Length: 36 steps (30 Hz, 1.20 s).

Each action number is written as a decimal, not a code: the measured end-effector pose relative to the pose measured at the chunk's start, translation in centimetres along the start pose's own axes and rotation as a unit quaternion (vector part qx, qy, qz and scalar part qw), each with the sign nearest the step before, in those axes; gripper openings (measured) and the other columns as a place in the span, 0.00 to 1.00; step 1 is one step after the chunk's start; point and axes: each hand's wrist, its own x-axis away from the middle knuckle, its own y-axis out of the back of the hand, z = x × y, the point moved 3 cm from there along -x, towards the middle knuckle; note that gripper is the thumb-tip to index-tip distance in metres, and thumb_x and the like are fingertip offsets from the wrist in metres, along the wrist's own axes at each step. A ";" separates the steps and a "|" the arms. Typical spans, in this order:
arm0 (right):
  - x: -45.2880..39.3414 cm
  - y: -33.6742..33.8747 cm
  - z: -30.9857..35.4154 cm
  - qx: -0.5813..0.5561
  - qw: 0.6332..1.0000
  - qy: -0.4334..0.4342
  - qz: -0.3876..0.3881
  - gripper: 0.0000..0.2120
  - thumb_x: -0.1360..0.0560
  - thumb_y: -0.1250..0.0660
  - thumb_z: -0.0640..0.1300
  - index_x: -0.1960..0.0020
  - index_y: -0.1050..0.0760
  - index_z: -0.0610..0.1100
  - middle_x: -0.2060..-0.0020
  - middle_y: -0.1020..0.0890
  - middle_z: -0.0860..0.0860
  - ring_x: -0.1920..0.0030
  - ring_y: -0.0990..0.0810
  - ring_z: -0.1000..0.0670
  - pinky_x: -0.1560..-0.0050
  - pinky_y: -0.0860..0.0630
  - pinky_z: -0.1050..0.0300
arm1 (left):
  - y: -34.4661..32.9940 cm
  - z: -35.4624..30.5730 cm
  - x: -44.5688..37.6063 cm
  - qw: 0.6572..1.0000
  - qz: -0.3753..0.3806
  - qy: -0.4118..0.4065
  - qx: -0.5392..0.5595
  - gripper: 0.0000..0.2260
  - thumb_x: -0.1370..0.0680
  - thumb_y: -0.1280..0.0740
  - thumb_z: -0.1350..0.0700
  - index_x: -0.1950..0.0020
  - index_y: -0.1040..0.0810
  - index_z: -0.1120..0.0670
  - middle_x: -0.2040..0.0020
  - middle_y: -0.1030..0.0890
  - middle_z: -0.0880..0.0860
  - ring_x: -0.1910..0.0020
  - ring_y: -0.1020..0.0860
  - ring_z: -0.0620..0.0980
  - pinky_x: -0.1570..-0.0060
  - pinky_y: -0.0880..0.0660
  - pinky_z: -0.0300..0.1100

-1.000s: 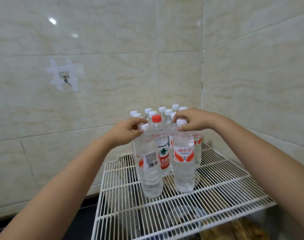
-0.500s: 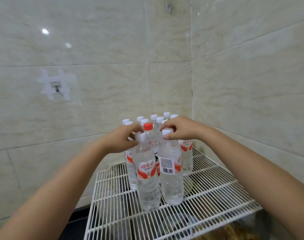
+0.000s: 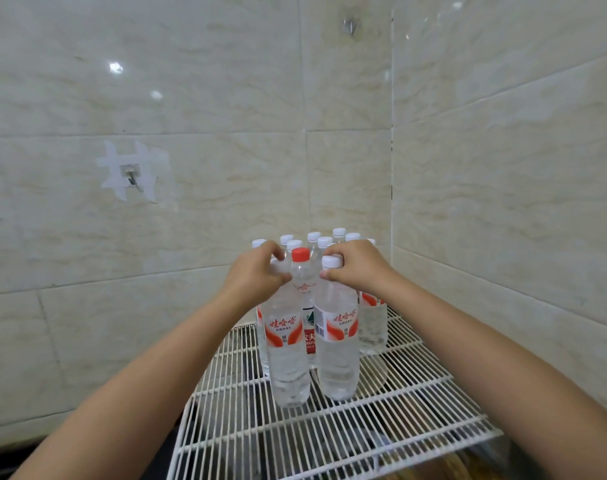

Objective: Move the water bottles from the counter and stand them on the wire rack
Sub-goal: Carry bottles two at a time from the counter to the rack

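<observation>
Several clear water bottles stand in a cluster at the back of the white wire rack [image 3: 416, 420], in the tiled corner. My left hand [image 3: 255, 277] grips the neck of the front left bottle [image 3: 288, 355], which has a red and white label. My right hand [image 3: 355, 271] grips the neck of the front right bottle [image 3: 338, 355], just below its white cap. Both bottles stand upright on the rack, side by side. Between them, one row back, stands a red-capped bottle [image 3: 301, 268]. White-capped bottles fill the rows behind.
Tiled walls close in the rack at the back and on the right. A metal hook [image 3: 132, 178] taped to the wall hangs at the left. Dark counter and brown items show under the rack wires. The rack's front half holds nothing.
Both hands have set the two front bottles closer together and further back against the cluster; the bottles have turned, so their labels now face me. The camera view has tilted upward.
</observation>
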 end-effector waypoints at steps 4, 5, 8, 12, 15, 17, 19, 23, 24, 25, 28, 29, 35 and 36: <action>-0.7 -1.3 0.3 -0.028 0.998 -0.021 -0.060 0.11 0.30 0.30 0.44 0.52 0.21 0.37 0.55 0.17 0.41 0.56 0.23 0.46 0.63 0.33 0.58 | 0.1 0.3 -0.7 1.000 -0.003 0.020 0.000 0.14 0.26 0.32 0.56 0.42 0.28 0.57 0.49 0.21 0.59 0.57 0.27 0.54 0.59 0.33 0.41; -0.9 -1.6 0.3 -0.037 0.996 -0.023 -0.072 0.11 0.30 0.31 0.44 0.52 0.21 0.37 0.55 0.17 0.41 0.56 0.23 0.45 0.60 0.31 0.57 | 0.0 0.4 -0.8 1.000 -0.003 0.023 0.008 0.15 0.26 0.32 0.56 0.42 0.28 0.58 0.48 0.21 0.60 0.56 0.26 0.55 0.59 0.32 0.42; -1.6 -2.6 0.1 -0.062 0.993 -0.021 -0.098 0.11 0.30 0.31 0.44 0.55 0.21 0.35 0.59 0.18 0.39 0.58 0.23 0.45 0.59 0.30 0.54 | -0.7 0.5 -0.6 1.000 0.000 0.025 0.012 0.15 0.26 0.32 0.57 0.41 0.28 0.58 0.47 0.21 0.60 0.52 0.24 0.56 0.55 0.30 0.44; -1.4 -3.7 -0.2 -0.084 0.985 -0.006 -0.151 0.11 0.29 0.31 0.45 0.63 0.25 0.37 0.67 0.26 0.44 0.63 0.29 0.48 0.69 0.39 0.62 | -0.7 0.6 -0.9 1.000 -0.004 0.027 -0.012 0.15 0.26 0.32 0.55 0.42 0.27 0.57 0.47 0.20 0.59 0.48 0.23 0.57 0.54 0.29 0.45; -1.1 -4.0 0.0 -0.097 0.978 0.016 -0.183 0.09 0.29 0.31 0.44 0.57 0.22 0.36 0.67 0.28 0.48 0.62 0.31 0.51 0.68 0.43 0.71 | -0.6 0.6 -0.9 0.999 -0.009 0.027 -0.019 0.15 0.26 0.31 0.55 0.41 0.27 0.57 0.45 0.20 0.59 0.47 0.23 0.57 0.52 0.28 0.45; -1.2 -4.2 0.1 -0.103 0.975 0.028 -0.193 0.10 0.29 0.30 0.43 0.54 0.21 0.36 0.67 0.27 0.47 0.62 0.31 0.51 0.66 0.43 0.73 | -0.6 0.6 -0.8 0.999 -0.013 0.020 -0.027 0.15 0.26 0.31 0.55 0.41 0.27 0.57 0.45 0.20 0.59 0.47 0.24 0.57 0.52 0.29 0.44; -1.2 -4.4 0.1 -0.111 0.974 0.040 -0.196 0.10 0.30 0.29 0.41 0.53 0.21 0.35 0.66 0.23 0.41 0.62 0.31 0.51 0.65 0.43 0.73 | -0.7 0.7 -0.7 0.999 -0.016 0.018 -0.028 0.15 0.26 0.31 0.55 0.41 0.26 0.57 0.46 0.20 0.59 0.47 0.23 0.57 0.53 0.30 0.44; -1.2 -4.6 0.1 -0.104 0.975 0.056 -0.186 0.11 0.30 0.29 0.41 0.51 0.20 0.35 0.62 0.19 0.37 0.61 0.30 0.50 0.65 0.40 0.69 | -0.5 1.0 -0.7 0.999 -0.019 0.020 -0.033 0.15 0.26 0.31 0.54 0.42 0.26 0.56 0.46 0.20 0.58 0.48 0.23 0.57 0.55 0.31 0.43; -1.3 -4.7 0.0 -0.099 0.977 0.055 -0.179 0.12 0.29 0.29 0.42 0.49 0.21 0.36 0.60 0.19 0.37 0.61 0.29 0.49 0.64 0.38 0.66 | -0.5 1.0 -0.7 0.999 -0.019 0.020 -0.034 0.15 0.27 0.31 0.54 0.42 0.26 0.56 0.46 0.20 0.58 0.48 0.23 0.56 0.54 0.30 0.43; -1.3 -4.8 0.0 -0.094 0.979 0.054 -0.172 0.14 0.29 0.30 0.44 0.47 0.22 0.36 0.58 0.19 0.37 0.59 0.27 0.47 0.61 0.37 0.63 | -0.4 1.1 -0.6 0.999 -0.019 0.016 -0.035 0.15 0.27 0.31 0.54 0.42 0.26 0.56 0.47 0.20 0.58 0.49 0.23 0.56 0.55 0.30 0.43; -1.2 -5.1 -0.1 -0.088 0.984 0.058 -0.144 0.18 0.25 0.35 0.46 0.40 0.26 0.37 0.48 0.21 0.39 0.47 0.24 0.43 0.52 0.36 0.62 | -0.5 1.4 -0.4 0.999 -0.013 -0.002 -0.042 0.15 0.27 0.31 0.53 0.42 0.26 0.55 0.50 0.19 0.58 0.54 0.22 0.55 0.58 0.31 0.42; -1.0 -5.1 -0.1 -0.086 0.986 0.059 -0.131 0.18 0.23 0.37 0.44 0.37 0.29 0.37 0.45 0.22 0.39 0.44 0.25 0.44 0.49 0.36 0.62 | -0.5 1.6 -0.3 0.999 -0.007 -0.009 -0.033 0.15 0.27 0.31 0.53 0.42 0.26 0.55 0.50 0.19 0.58 0.53 0.22 0.55 0.57 0.29 0.43; -0.5 -4.6 0.0 -0.063 0.994 0.069 -0.061 0.19 0.21 0.44 0.40 0.31 0.37 0.38 0.41 0.26 0.40 0.39 0.29 0.45 0.46 0.38 0.62 | -0.5 3.0 0.2 0.996 0.071 -0.053 0.020 0.23 0.26 0.34 0.65 0.32 0.32 0.55 0.38 0.25 0.57 0.41 0.24 0.54 0.44 0.27 0.42; -0.4 -4.6 -0.1 -0.052 0.995 0.067 -0.046 0.20 0.21 0.44 0.41 0.30 0.38 0.39 0.40 0.27 0.40 0.39 0.29 0.45 0.45 0.36 0.60 | -0.6 3.1 0.3 0.995 0.079 -0.058 0.017 0.25 0.26 0.34 0.65 0.30 0.34 0.54 0.36 0.26 0.57 0.40 0.25 0.54 0.43 0.28 0.41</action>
